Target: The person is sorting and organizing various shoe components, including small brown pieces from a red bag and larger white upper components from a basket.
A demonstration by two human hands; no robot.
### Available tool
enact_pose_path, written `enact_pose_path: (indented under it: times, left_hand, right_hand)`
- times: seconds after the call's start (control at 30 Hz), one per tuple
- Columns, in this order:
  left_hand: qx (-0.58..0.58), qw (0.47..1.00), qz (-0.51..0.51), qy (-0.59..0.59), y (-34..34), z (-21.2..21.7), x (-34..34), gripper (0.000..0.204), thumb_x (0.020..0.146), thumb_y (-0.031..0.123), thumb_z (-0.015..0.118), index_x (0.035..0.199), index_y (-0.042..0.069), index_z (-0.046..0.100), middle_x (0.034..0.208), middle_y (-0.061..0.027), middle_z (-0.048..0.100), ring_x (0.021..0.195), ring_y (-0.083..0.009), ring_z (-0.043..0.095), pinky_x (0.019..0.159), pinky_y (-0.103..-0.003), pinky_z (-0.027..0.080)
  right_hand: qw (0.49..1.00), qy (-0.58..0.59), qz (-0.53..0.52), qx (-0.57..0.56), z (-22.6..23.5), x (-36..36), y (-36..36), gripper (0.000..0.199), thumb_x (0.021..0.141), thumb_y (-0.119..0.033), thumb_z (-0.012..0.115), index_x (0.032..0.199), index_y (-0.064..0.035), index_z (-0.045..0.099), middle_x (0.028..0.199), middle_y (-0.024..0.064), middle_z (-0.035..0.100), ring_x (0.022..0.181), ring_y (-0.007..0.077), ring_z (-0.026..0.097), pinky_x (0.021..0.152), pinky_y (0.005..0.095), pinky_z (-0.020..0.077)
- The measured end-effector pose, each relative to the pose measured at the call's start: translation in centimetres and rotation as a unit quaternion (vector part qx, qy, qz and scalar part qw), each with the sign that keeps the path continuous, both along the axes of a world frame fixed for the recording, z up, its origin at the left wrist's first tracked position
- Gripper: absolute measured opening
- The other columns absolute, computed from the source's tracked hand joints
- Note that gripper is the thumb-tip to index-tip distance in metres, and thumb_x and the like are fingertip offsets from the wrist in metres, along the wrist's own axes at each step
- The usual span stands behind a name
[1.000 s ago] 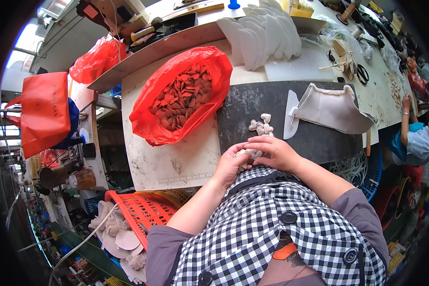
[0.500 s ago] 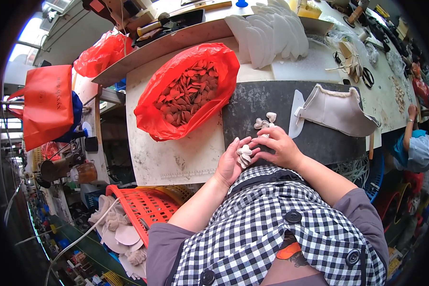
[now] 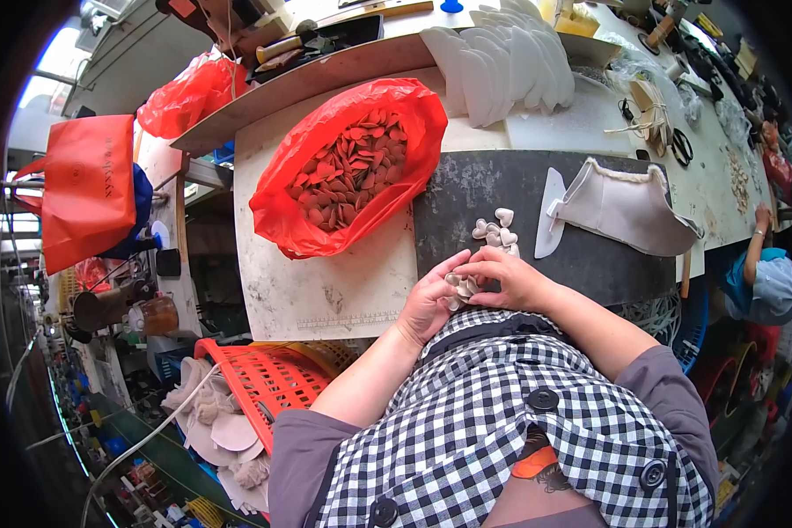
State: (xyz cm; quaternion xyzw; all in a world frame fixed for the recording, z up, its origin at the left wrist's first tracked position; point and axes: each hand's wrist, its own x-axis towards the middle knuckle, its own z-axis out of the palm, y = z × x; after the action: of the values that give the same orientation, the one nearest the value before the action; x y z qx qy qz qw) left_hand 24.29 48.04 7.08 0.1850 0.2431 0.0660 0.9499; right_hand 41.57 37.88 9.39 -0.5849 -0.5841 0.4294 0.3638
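Both hands meet over the near edge of a dark board [image 3: 466, 187], close to my body. My left hand [image 3: 422, 304] is curled around several small, pale beige heart-shaped pieces [image 3: 459, 289]. The bent fingers of my right hand [image 3: 517, 280] reach into the same cluster and pinch at it; which piece they grip is partly hidden. Just beyond the fingers lies a small pile of similar padded hearts [image 3: 496, 231] on the board. Farther left, an open red plastic bag [image 3: 418, 180] holds many flat reddish pieces [image 3: 352, 172].
A grey boot-shaped piece with a fluffy edge [image 3: 616, 211] lies right of the hearts, beside a white flat strip [image 3: 550, 211]. Overlapping pale cut pieces [image 3: 502, 70] are at the back. A red basket [image 3: 282, 378] stands below the table's left front. Another person's arm [image 3: 753, 251] shows far right.
My right hand has moved slightly left and down, onto the hearts in my left hand. My left fingers have curled further over them.
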Motion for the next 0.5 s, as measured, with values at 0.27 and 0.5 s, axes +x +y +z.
enact_pose_path:
  times: [0.27, 0.5]
  left_hand:
    - [0.053, 0.998, -0.024, 0.02, 0.0, -0.3, 0.2, 0.063, 0.078, -0.003, 0.055, 0.138, -0.001, 0.034, 0.122, -0.0147, 0.054, 0.112, -0.0235, 0.055, 0.098, -0.035, 0.044]
    - [0.026, 0.999, 0.014, 0.033, 0.1, -0.4, -0.1, 0.054, 0.081, -0.003, 0.053, 0.133, -0.003, 0.039, 0.124, -0.0169, 0.054, 0.112, -0.0249, 0.056, 0.097, -0.035, 0.045]
  right_hand:
    - [0.998, -0.035, 0.009, 0.056, -1.2, -0.1, -0.4, 0.037, 0.074, -0.012, 0.074, 0.109, -0.0107, 0.063, 0.104, 0.01, 0.052, 0.091, 0.022, 0.058, 0.079, 0.0303, 0.0509]
    - [1.0, -0.023, -0.006, 0.008, -0.2, 0.1, 0.0, 0.021, 0.077, -0.008, 0.069, 0.098, -0.0086, 0.065, 0.093, 0.0074, 0.057, 0.085, 0.023, 0.06, 0.073, 0.0321, 0.0509]
